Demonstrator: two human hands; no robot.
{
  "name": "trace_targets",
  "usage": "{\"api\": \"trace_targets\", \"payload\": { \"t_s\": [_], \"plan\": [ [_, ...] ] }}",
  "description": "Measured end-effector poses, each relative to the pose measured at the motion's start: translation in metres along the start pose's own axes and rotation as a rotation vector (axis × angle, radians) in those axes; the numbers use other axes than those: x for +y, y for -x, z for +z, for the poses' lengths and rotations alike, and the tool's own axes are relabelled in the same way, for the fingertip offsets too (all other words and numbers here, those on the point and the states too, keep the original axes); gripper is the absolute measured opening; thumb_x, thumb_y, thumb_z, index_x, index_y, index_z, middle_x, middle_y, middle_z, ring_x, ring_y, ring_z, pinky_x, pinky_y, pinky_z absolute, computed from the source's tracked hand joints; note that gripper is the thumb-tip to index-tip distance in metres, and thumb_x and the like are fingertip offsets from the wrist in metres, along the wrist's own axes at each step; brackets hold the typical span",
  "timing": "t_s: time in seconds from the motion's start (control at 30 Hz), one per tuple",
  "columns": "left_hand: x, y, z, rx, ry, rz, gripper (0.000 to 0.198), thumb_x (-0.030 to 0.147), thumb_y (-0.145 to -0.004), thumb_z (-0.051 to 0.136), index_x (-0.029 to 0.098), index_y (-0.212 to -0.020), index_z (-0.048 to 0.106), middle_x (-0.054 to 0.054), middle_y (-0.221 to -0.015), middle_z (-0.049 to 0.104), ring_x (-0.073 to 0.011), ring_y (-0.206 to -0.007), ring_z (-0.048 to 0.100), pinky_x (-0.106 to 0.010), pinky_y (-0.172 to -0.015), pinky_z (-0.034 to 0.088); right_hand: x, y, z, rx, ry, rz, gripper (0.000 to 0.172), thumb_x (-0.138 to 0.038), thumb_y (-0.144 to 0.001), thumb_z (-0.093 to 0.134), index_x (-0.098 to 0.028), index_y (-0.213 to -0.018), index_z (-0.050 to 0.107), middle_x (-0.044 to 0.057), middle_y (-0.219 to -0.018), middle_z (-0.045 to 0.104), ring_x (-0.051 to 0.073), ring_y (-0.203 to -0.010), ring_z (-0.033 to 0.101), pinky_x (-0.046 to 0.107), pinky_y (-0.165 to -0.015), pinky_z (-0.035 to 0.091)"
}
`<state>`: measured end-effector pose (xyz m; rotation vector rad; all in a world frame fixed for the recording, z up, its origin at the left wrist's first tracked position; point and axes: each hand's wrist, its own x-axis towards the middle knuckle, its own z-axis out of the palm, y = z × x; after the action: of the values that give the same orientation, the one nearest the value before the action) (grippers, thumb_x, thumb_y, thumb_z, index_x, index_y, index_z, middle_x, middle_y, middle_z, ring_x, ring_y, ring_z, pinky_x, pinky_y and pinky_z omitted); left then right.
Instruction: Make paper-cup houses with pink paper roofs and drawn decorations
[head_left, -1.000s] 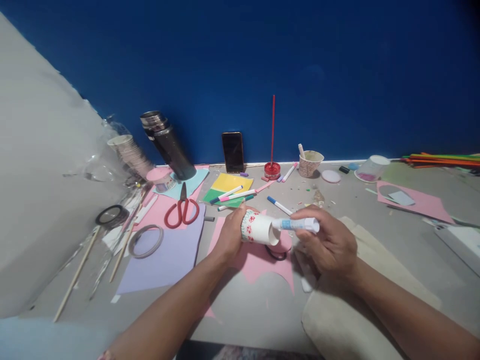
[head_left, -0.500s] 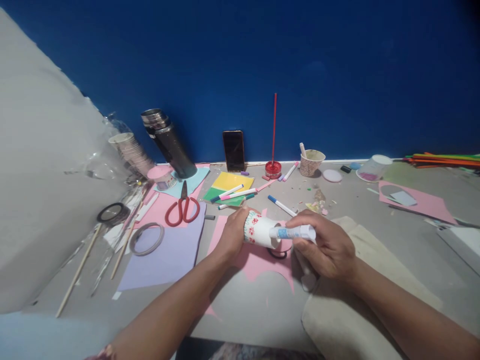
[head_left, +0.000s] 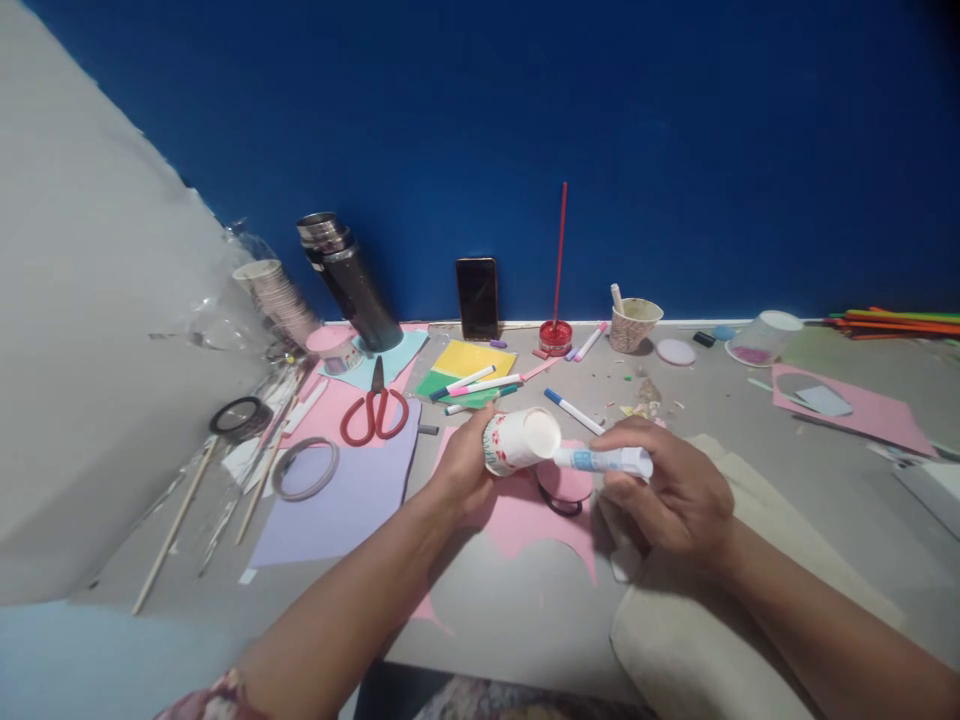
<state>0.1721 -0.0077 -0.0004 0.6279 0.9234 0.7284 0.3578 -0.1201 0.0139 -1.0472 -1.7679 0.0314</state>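
My left hand (head_left: 465, 470) is closed round a small white paper cup (head_left: 519, 440) with a red pattern, held on its side with its flat bottom turned toward my right. My right hand (head_left: 667, 495) grips a white glue tube (head_left: 607, 461) with blue print, its nozzle touching the lower edge of the cup's bottom. Both hands hover over a cut pink paper sheet (head_left: 525, 520) on the grey floor. A pink disc (head_left: 568, 483) with a dark ring lies just under the cup.
Red scissors (head_left: 375, 412), a lilac sheet (head_left: 345, 500), tape rolls (head_left: 304, 468) and wooden sticks lie to the left. Markers (head_left: 480, 385), a black flask (head_left: 352, 285), a phone (head_left: 478, 298), a red stick in a pot (head_left: 556, 335) and cups stand along the blue wall. A beige cushion (head_left: 712, 620) lies under my right forearm.
My left hand has turned the cup so its flat bottom faces up and toward me more. The glue tube's nozzle has dropped to the lower edge of the bottom. The view shifted slightly.
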Motion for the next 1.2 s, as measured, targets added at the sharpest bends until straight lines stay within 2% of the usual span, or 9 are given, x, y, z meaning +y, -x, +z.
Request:
{"api": "trace_targets", "payload": {
  "t_s": [0.13, 0.33, 0.47, 0.6, 0.87, 1.0, 1.2],
  "plan": [
    [0.0, -0.001, -0.002, -0.01, 0.033, -0.013, 0.027, 0.042, -0.1, 0.059, 0.015, -0.102, 0.066, -0.005, -0.08, 0.072, -0.0211, -0.06, 0.068, -0.033, -0.049, 0.055, -0.001, -0.003, 0.0, -0.007, 0.035, -0.015, 0.018, -0.034, -0.106, 0.053, -0.022, -0.109, 0.067, 0.003, -0.081, 0.073, 0.017, -0.066, 0.068, 0.028, -0.062, 0.052],
    [-0.006, -0.004, -0.008, -0.055, -0.062, 0.079, 0.032, 0.045, -0.097, 0.059, 0.014, -0.094, 0.068, -0.006, -0.072, 0.069, -0.0218, -0.057, 0.067, -0.032, -0.048, 0.054, -0.002, -0.001, 0.0, -0.01, 0.06, 0.041, 0.018, -0.033, -0.106, 0.054, -0.023, -0.108, 0.067, 0.004, -0.083, 0.075, 0.018, -0.066, 0.07, 0.029, -0.062, 0.054],
    [-0.011, -0.003, -0.008, -0.024, -0.13, 0.162, 0.033, 0.046, -0.094, 0.06, 0.014, -0.091, 0.068, -0.008, -0.076, 0.073, -0.0216, -0.058, 0.067, -0.032, -0.048, 0.054, -0.003, 0.0, 0.004, -0.022, 0.023, -0.012, 0.021, -0.036, -0.108, 0.051, -0.022, -0.112, 0.067, 0.004, -0.079, 0.074, 0.018, -0.067, 0.07, 0.029, -0.062, 0.054],
    [-0.016, -0.003, -0.007, 0.015, -0.224, 0.267, 0.038, 0.052, -0.093, 0.058, 0.016, -0.086, 0.067, -0.005, -0.067, 0.068, -0.0207, -0.053, 0.064, -0.032, -0.049, 0.053, -0.002, 0.001, 0.009, -0.003, -0.001, -0.044, 0.019, -0.034, -0.108, 0.051, -0.022, -0.114, 0.066, 0.003, -0.077, 0.073, 0.018, -0.066, 0.068, 0.03, -0.062, 0.053],
    [-0.021, -0.003, -0.008, 0.05, -0.354, 0.376, 0.04, 0.053, -0.091, 0.06, 0.016, -0.08, 0.07, -0.004, -0.07, 0.065, -0.0148, -0.057, 0.057, -0.025, -0.051, 0.044, -0.002, 0.001, 0.008, 0.061, 0.067, 0.039, 0.022, -0.038, -0.107, 0.053, -0.023, -0.109, 0.067, 0.005, -0.085, 0.074, 0.019, -0.071, 0.07, 0.03, -0.063, 0.054],
    [-0.018, 0.002, -0.004, 0.014, -0.333, 0.339, 0.04, 0.053, -0.09, 0.063, 0.015, -0.081, 0.071, -0.003, -0.069, 0.065, -0.0146, -0.057, 0.056, -0.025, -0.052, 0.043, -0.001, 0.0, 0.004, 0.125, 0.139, 0.131, 0.017, -0.036, -0.106, 0.055, -0.024, -0.107, 0.066, 0.004, -0.087, 0.075, 0.018, -0.07, 0.07, 0.029, -0.064, 0.054],
    [-0.015, 0.005, 0.003, 0.032, -0.079, 0.156, 0.04, 0.054, -0.088, 0.068, 0.015, -0.083, 0.067, -0.003, -0.069, 0.068, -0.0169, -0.057, 0.062, -0.029, -0.056, 0.051, 0.002, -0.001, -0.001, 0.118, 0.168, 0.255, 0.014, -0.033, -0.103, 0.057, -0.023, -0.101, 0.068, 0.0, -0.079, 0.074, 0.015, -0.057, 0.063, 0.028, -0.059, 0.051]
  ]
}}
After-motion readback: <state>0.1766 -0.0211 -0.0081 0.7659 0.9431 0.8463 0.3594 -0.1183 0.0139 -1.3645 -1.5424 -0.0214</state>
